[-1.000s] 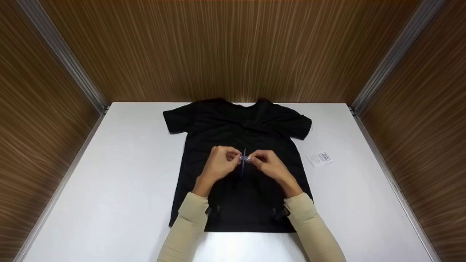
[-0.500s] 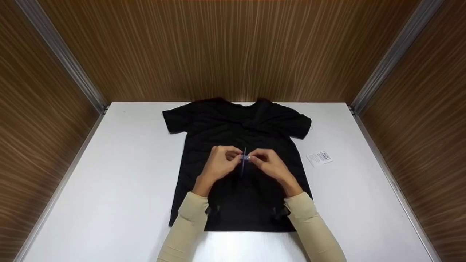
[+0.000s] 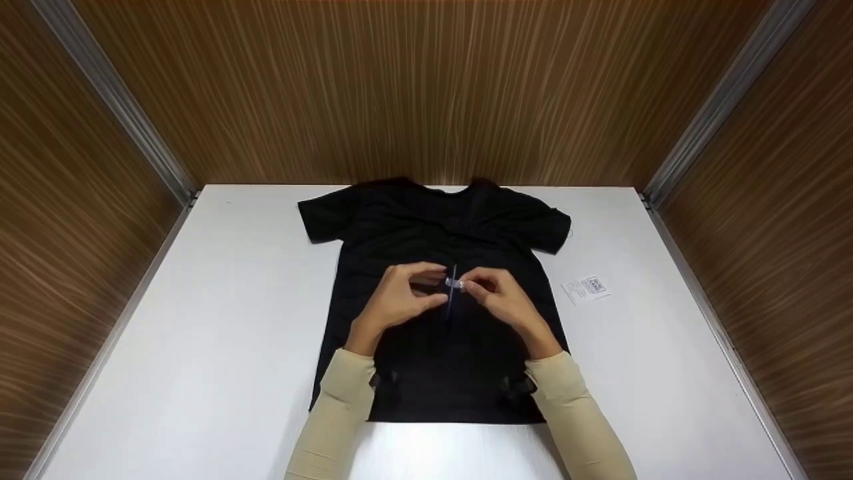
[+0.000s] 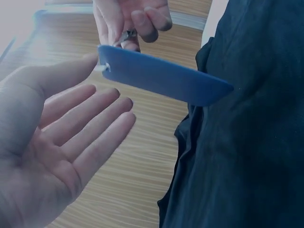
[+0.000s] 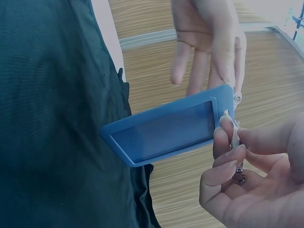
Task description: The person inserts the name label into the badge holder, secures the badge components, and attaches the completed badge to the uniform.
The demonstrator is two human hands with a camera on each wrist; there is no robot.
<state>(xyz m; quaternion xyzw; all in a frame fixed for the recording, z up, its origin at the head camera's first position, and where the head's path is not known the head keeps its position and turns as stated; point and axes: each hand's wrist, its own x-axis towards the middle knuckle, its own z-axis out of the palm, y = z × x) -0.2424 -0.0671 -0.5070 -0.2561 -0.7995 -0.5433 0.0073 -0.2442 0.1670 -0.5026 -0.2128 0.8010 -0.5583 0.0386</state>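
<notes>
one blue badge holder (image 5: pixel 164 133) is above the black shirt (image 3: pixel 433 243), strap (image 5: pixel 234 135) pinched by the right hand (image 3: pixel 512 301); the left hand (image 3: pixel 398 300) spreads beside it (likely light, stiff, slick: grip the edges).

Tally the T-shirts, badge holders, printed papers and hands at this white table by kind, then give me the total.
Black T-shirt: 1
Blue badge holder, counted with its clip strap: 1
Printed paper: 1
Hands, left hand and right hand: 2
Total: 5
</notes>
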